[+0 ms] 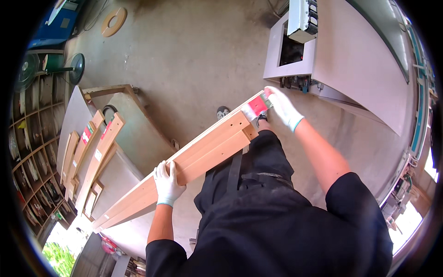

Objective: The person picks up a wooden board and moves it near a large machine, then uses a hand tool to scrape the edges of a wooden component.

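My left hand (167, 184), in a white glove, grips a bundle of long light wooden boards (207, 150) that slants from lower left to upper middle across my body. Small dark holes dot the boards near their upper end. A red, green and white label (256, 105) lies at that end, partly blurred. My right hand (282, 106), also gloved, is at the label and the boards' end; its fingers are smeared, so their grip is unclear. My dark clothing and shoes show below and behind the boards.
More labelled boards (105, 152) rest on grey panels (71, 115) at left, beside compartmented shelving (32, 152). A green stand (60, 69) and tape roll (114, 22) are at upper left. A large pale machine cabinet (350, 60) occupies the upper right; concrete floor (194, 60) lies ahead.
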Tool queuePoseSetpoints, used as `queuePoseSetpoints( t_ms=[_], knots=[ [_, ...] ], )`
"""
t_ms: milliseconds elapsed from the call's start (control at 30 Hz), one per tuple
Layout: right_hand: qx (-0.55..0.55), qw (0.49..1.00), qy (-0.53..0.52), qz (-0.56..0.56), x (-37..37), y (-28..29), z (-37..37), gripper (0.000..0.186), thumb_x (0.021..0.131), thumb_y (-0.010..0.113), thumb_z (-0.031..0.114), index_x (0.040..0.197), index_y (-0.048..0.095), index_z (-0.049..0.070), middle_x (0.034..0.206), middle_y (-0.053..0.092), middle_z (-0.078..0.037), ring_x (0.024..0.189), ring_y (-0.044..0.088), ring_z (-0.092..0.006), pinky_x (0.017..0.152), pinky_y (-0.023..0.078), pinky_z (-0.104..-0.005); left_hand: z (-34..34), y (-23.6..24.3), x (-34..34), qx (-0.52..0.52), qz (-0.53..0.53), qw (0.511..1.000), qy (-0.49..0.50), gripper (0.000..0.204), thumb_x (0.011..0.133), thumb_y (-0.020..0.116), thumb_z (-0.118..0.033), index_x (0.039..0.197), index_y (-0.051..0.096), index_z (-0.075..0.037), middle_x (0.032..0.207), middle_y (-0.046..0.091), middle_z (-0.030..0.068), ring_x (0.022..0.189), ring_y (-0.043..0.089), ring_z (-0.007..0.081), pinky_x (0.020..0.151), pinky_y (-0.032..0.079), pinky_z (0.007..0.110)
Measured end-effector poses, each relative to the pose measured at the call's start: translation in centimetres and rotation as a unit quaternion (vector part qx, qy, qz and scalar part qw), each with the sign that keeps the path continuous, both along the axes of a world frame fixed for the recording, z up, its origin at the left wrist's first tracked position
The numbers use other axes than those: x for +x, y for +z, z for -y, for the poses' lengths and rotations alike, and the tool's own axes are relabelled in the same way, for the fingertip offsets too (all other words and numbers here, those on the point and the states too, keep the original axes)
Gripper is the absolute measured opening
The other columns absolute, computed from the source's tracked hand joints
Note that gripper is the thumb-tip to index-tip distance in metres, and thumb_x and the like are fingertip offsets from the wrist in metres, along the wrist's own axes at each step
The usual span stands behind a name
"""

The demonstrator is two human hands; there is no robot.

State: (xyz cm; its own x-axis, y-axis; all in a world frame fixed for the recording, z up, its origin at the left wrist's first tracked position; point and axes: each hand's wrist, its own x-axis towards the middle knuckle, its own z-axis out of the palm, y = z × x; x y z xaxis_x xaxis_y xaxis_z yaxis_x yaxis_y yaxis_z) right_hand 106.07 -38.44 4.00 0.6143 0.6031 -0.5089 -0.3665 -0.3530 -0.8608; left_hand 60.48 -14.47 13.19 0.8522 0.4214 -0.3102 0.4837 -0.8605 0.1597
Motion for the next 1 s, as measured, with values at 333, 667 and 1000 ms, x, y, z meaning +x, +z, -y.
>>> queuePoseSetpoints(
  t_ms=[333, 667, 1000],
  knots=[
    [-0.078, 0.976, 0.034, -0.2, -9.1, 6.9, -6.8, 0.065, 0.112, 0.035, 0.05, 0.15, 0.047, -0.001, 0.156, 0.048, -0.011, 0.145, 0.042, -0.0213, 0.121, 0.029, -0.0335, 0.1, -0.5, 0.1, -0.022, 0.005, 1.0, 0.018, 0.094, 0.053, 0.085, -0.02, 0.14, 0.051, -0.005, 0.139, 0.047, 0.0256, 0.129, 0.045, 0.0448, 0.111, 0.034, 0.058],
    [-0.046, 0.961, 0.011, -0.271, -7.5, -0.5, -4.2, 0.081, 0.105, 0.034, 0.069, 0.151, 0.049, 0.004, 0.146, 0.058, -0.009, 0.131, 0.054, -0.0176, 0.111, 0.041, -0.0342, -0.2, -0.9, 0.6, -0.026, 0.007, 1.0, -0.009, 0.097, 0.054, 0.087, -0.023, 0.141, 0.049, -0.004, 0.142, 0.045, 0.0279, 0.131, 0.044, 0.0467, 0.112, 0.034, 0.058],
    [-0.076, 0.981, 0.027, -0.176, -12.3, 1.6, -8.0, 0.073, 0.108, 0.042, 0.057, 0.159, 0.037, 0.006, 0.161, 0.042, -0.012, 0.151, 0.035, -0.0225, 0.123, 0.026, -0.0329, -1.0, -0.8, -3.1, 0.004, -0.011, 1.0, 0.02, 0.104, 0.056, 0.093, -0.032, 0.142, 0.043, -0.003, 0.149, 0.038, 0.0308, 0.142, 0.035, 0.0509, 0.116, 0.027, 0.067]
  ],
)
